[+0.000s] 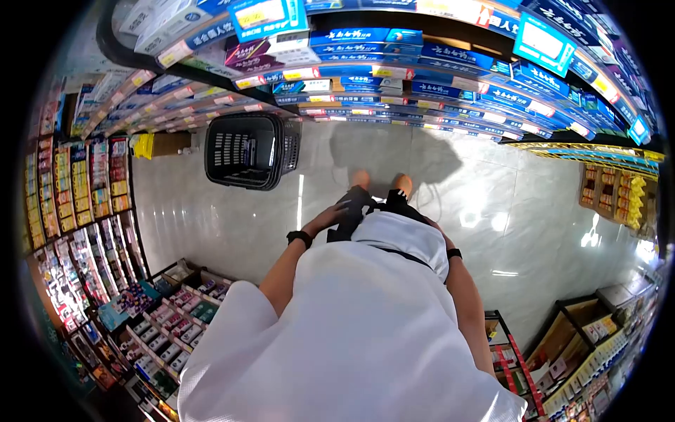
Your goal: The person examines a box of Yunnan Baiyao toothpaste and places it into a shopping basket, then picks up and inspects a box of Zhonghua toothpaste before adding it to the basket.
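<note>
My left hand rests by the dark trousers at my left thigh, its fingers stretched out and nothing seen in them. A black band circles that wrist. Most of my right hand is hidden behind the white shirt at my right hip, so its fingers cannot be made out; a dark band is on that wrist too. Ahead and to the left, a black shopping basket stands on the floor, apart from both hands, with a few small boxes inside.
Shelves of mostly blue boxes run across the front, with bright price screens. Racks of packets line the left. Display stands are behind at left and right. A yellow rack stands at the right. The grey floor shines.
</note>
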Demonstrator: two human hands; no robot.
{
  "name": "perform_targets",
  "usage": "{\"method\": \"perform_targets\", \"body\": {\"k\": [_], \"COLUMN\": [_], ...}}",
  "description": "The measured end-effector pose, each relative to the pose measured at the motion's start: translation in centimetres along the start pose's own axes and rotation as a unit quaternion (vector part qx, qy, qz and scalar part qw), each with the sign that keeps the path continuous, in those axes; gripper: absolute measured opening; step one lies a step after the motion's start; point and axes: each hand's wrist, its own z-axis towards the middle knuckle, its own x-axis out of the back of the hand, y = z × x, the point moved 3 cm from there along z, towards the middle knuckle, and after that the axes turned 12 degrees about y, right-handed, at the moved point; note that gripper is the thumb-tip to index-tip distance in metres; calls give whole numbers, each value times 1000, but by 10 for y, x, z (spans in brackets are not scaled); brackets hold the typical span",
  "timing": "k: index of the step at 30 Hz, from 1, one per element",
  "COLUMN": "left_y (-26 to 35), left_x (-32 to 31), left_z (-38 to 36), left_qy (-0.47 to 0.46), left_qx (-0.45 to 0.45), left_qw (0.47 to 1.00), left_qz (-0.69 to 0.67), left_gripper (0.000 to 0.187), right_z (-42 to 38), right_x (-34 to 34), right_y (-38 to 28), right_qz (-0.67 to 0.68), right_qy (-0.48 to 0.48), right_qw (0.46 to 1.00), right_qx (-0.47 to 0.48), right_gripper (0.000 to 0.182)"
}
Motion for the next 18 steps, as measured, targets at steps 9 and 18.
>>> {"method": "perform_targets", "body": {"k": [9, 18], "left_y": [75, 36], "left_x": [-5, 3], "left_z": [-15, 19], "left_qy": [-63, -116], "left_qx": [-33, -11], "left_qw": [995, 987], "left_qz": [69, 112], "left_gripper": [43, 50], "right_z": [11, 15], "right_x": [38, 36], "right_y": [6, -13], "right_qz": [-100, -158], "right_qy": [15, 14], "right_qw": [993, 984], "right_qx": [59, 82], "right_gripper": [43, 44]}}
